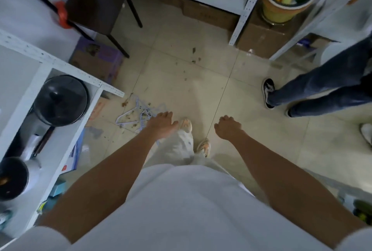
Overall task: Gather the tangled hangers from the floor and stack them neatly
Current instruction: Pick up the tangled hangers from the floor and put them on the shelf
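A tangle of thin pale lilac wire hangers (pixel 136 115) lies on the beige tiled floor, just left of my feet and beside the corner of a white shelf. Brown crumbs are scattered among them. My left hand (pixel 162 125) hangs above the right edge of the tangle, fingers apart and pointing down, holding nothing; it hides part of the hangers. My right hand (pixel 228 127) is out in front of me over bare tiles to the right, fingers loosely curled, empty and well away from the hangers.
White metal shelf (pixel 60 81) on the left holds a black pot (pixel 60 100). A dark chair (pixel 96 3) and a purple box (pixel 96 57) stand at the back left. Another person's legs (pixel 322 90) stand at right. More white shelving and cardboard boxes (pixel 259 37) lie ahead.
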A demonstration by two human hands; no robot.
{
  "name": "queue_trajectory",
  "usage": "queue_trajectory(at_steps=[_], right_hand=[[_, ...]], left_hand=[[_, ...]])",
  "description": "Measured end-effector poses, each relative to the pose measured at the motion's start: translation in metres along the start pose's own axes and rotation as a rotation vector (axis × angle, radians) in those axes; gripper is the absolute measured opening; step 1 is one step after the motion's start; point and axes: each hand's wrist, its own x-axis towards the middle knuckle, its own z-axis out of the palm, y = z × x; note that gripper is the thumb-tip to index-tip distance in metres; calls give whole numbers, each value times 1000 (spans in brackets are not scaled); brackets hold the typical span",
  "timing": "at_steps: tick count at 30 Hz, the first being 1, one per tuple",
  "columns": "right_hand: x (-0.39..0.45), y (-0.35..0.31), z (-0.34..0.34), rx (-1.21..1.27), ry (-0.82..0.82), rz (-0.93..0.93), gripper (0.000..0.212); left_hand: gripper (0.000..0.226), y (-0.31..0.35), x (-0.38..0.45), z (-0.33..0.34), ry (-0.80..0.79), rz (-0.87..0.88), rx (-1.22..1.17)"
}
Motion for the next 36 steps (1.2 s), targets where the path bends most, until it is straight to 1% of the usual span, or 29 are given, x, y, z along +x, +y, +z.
queue_trajectory(at_steps=[3, 5, 9, 11, 13, 15, 17, 20, 23, 25, 27, 29, 32, 34, 36], right_hand=[[29, 2, -41, -12, -18, -45, 55], [39, -4, -75, -6, -14, -67, 52], [73, -26, -143, -62, -9, -135, 46], [96, -41, -175, -58, -14, -141, 49], [119, -58, -202, -130, -34, -180, 49], [142, -82, -230, -218, -75, -258, 48], [167, -112, -252, -346, -122, -327, 48], [194, -171, -273, -539, -172, -479, 46], [204, -233, -282, -733, -232, -676, 49], [212, -266, -285, -867, -271, -757, 51], [218, -295, -280, -1011, -289, -812, 53], [215, -325, -271, -1112, -284, -859, 53], [208, -360, -243, -1211, -272, -933, 50], [200, -375, -223, -1289, -290, -969, 45], [200, -384, -199, -1418, -312, -1015, 44]], left_hand=[[58, -4, 34, -24, -71, -39, -12], [61, -3, 52, -47, -104, -57, -84], [64, -5, 87, -94, -24, -62, -235], [62, -10, 103, -113, -25, -76, -312], [59, -14, 113, -128, -27, -97, -379], [55, -21, 121, -140, -11, -153, -461], [55, -30, 128, -144, 23, -233, -564], [57, -38, 126, -141, 55, -413, -814], [55, -39, 116, -137, 153, -639, -1072], [54, -29, 109, -133, 237, -758, -1258], [53, -8, 107, -123, 298, -875, -1388], [56, 4, 104, -115, 294, -975, -1498], [59, 5, 103, -91, 278, -1132, -1674], [61, -4, 103, -75, 271, -1188, -1821], [62, -15, 112, -55, 297, -1221, -1886]])
